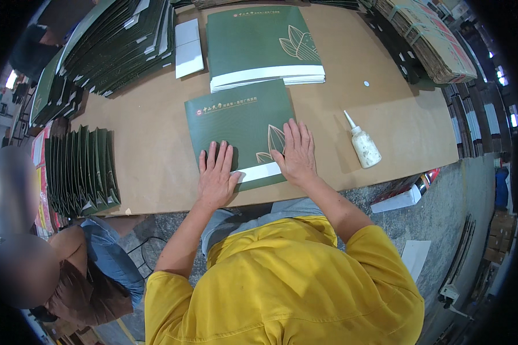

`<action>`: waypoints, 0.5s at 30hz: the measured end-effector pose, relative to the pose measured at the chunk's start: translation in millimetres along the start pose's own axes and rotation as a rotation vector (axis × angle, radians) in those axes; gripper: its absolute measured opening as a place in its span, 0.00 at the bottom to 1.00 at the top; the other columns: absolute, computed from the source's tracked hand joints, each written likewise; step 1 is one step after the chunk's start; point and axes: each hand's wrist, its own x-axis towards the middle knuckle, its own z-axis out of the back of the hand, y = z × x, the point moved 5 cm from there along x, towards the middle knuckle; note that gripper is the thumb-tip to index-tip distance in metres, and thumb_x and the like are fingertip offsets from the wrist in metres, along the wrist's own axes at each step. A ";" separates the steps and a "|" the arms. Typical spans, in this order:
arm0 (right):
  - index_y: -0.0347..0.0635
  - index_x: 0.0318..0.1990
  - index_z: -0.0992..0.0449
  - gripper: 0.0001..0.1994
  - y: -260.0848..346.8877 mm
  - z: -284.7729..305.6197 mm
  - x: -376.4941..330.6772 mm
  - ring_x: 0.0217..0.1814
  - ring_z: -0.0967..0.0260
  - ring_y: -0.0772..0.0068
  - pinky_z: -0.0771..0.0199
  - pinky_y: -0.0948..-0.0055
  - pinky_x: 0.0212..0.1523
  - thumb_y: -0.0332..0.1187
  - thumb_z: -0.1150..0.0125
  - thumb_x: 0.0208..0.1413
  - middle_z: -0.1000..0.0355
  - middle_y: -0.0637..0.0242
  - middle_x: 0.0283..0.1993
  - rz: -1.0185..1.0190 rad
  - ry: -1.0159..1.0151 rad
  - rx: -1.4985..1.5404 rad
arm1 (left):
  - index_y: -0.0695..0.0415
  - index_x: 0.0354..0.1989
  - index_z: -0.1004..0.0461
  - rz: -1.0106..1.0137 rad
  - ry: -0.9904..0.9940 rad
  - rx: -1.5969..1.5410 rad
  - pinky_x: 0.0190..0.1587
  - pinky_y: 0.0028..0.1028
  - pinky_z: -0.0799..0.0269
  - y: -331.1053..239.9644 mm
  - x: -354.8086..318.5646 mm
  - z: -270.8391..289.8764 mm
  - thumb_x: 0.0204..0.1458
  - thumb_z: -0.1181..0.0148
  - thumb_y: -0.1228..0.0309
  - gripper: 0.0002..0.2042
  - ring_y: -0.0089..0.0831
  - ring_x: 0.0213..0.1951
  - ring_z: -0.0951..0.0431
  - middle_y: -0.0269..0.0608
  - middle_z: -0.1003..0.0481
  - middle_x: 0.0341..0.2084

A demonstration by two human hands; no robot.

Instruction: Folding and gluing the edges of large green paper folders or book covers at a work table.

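Observation:
A flat green paper bag (236, 129) with gold leaf print lies slightly turned on the table in front of me. Along its near edge runs a white strip (259, 173). My left hand (215, 175) rests flat on the bag's near left part, fingers stretched forward. On the near right edge lies my right hand (298, 154), palm down, its thumb apart from the fingers. Neither hand grips anything. Just beyond, partly overlapped by this bag, is a stack of similar green bags (247, 43) with white strips at their near edge.
A white squeeze bottle (366, 149) with a pointed nozzle lies to the right on the brown tabletop (391, 123). Folded green bags (83, 169) stand at the left edge; larger piles (121, 52) rise behind. Strapped cardboard (426, 37) sits far right. Another person (86, 276) sits at lower left.

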 end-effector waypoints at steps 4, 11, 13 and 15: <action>0.34 0.60 0.42 0.36 -21.6 35.1 -19.3 0.69 0.56 0.47 0.55 0.51 0.66 0.36 0.35 0.42 0.48 0.49 0.64 0.076 -0.144 0.205 | 0.61 0.60 0.39 0.005 -0.215 -0.594 0.66 0.42 0.55 24.1 -12.0 12.5 0.55 0.55 0.62 0.25 0.48 0.67 0.52 0.50 0.43 0.62; 0.39 0.61 0.42 0.39 -144.7 106.9 -85.8 0.67 0.52 0.49 0.50 0.54 0.65 0.29 0.30 0.37 0.48 0.48 0.64 -0.300 -0.353 -0.022 | 0.60 0.42 0.26 0.037 -0.389 -0.501 0.48 0.36 0.33 40.9 -50.8 29.4 0.45 0.43 0.78 0.14 0.43 0.44 0.31 0.46 0.28 0.39; 0.39 0.60 0.41 0.37 -158.2 97.9 -87.2 0.64 0.46 0.50 0.43 0.59 0.62 0.27 0.30 0.39 0.46 0.50 0.63 -0.326 -0.360 0.083 | 0.59 0.38 0.23 0.121 -0.485 -0.431 0.40 0.32 0.32 45.0 -45.7 25.4 0.46 0.40 0.75 0.09 0.38 0.37 0.29 0.42 0.27 0.31; 0.39 0.59 0.40 0.34 -175.7 85.0 -84.5 0.61 0.42 0.50 0.39 0.60 0.59 0.27 0.32 0.42 0.43 0.51 0.62 -0.439 -0.449 0.435 | 0.59 0.37 0.23 0.241 -0.505 -0.523 0.39 0.31 0.32 48.3 -43.4 20.3 0.46 0.39 0.75 0.09 0.37 0.35 0.29 0.42 0.27 0.29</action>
